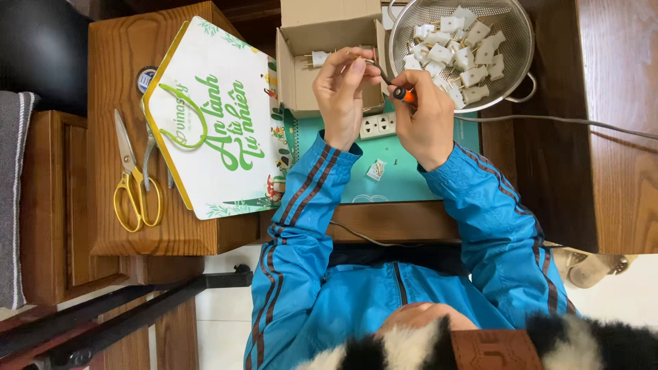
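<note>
My left hand pinches a small white plug part with metal prongs, held over an open cardboard box. My right hand grips a screwdriver with an orange and black handle, its tip pointing toward the part at my left fingers. Both sleeves are blue with dark stripes. Under my hands lies a teal mat with a white socket strip and a small white plug half with loose screws beside it.
A metal colander full of several white plug parts stands at the upper right. A grey cable runs right from it. A white printed box, yellow-handled scissors and pliers lie on the wooden table to the left.
</note>
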